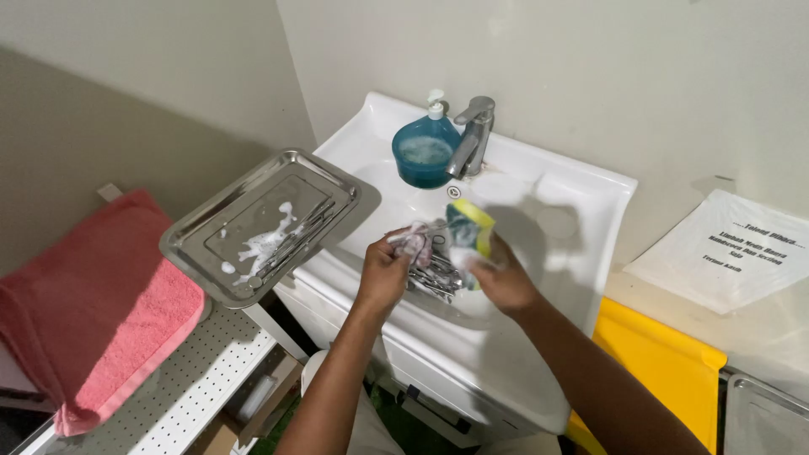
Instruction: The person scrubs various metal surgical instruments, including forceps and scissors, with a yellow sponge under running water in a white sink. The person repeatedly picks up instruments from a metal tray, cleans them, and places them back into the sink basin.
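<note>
While both hands sit over the white sink (581,190), here's how it breaks down:

Left hand: the left hand (383,271) is closed around a soapy metal instrument (410,240), fingers wrapped on its handle end, and it's a bit blurry so I can't make out exactly what tool it is.

Right hand: the right hand (504,282) is clamped on a yellow-and-green sponge (468,229), pressed right up against the instrument the other hand has.

Under the hands: a heap of more metal instruments (436,278) lies in the basin, just below both hands.

Behind the hands: a chrome faucet (472,135) at the back of the sink, and touching its left side a blue soap dispenser (425,150) with a white pump.

To the left: a steel tray (202,232) resting tilted on the sink's left edge, with foam blobs and a few thin instruments lying in it.

Further left: a pink towel (93,303) draped over a white perforated worktop (194,388).

To the right: a yellow bin lid (666,362) beside the sink, and above it a clear plastic sheet with printed paper (725,248) on the ledge.
</note>
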